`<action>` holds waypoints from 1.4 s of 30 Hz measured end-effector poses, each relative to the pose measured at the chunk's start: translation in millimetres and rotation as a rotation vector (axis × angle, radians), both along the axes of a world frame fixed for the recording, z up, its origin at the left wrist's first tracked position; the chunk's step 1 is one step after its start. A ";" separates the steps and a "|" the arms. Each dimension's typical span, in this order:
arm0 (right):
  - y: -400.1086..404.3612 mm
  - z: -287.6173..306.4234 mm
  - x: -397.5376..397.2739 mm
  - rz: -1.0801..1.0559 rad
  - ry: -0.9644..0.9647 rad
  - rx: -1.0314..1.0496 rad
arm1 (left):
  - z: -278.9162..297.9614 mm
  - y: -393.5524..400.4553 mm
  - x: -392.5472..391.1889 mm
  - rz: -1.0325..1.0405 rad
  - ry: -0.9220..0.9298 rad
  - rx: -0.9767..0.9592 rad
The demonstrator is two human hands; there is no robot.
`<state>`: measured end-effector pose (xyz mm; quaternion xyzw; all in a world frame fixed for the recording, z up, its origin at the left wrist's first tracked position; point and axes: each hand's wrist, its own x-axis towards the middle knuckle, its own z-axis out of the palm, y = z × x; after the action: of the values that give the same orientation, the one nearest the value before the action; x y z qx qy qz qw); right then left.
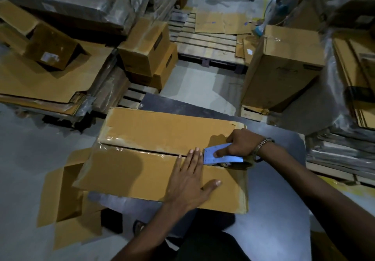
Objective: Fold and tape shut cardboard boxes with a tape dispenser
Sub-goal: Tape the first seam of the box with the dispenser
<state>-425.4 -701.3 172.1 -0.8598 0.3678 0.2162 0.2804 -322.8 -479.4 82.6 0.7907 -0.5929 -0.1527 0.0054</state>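
Flaps are lying folded; taping is starting. Right hand (pixel 242 141) is gripping dispenser (pixel 221 156) at the seam (pixel 142 150); left hand (pixel 189 176), fingers straight, is pressing box (pixel 146 177).

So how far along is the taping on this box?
Done: the box flaps are folded shut, meeting at a seam. In hand: the right hand grips the tape dispenser at the seam's right end, and the left hand presses the near flap flat. Left: the seam mostly shows as a dark open line, apparently untaped. Its far left end is open.
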 end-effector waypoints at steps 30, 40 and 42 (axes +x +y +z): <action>-36.8 -5.5 -159.2 -0.312 -0.063 0.227 | 16.3 -24.9 -49.3 -0.052 0.040 -0.002; -37.1 -16.4 -165.4 -0.326 -0.073 0.253 | -3.7 -58.3 -116.0 -0.057 0.008 -0.080; -35.7 -22.6 -170.8 -0.335 -0.090 0.270 | -4.6 -58.8 -116.6 -0.071 -0.013 -0.093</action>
<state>-596.1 -736.9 149.5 -0.7500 0.4605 0.1755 0.4411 -439.4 -538.2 78.1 0.7691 -0.6270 -0.1197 0.0328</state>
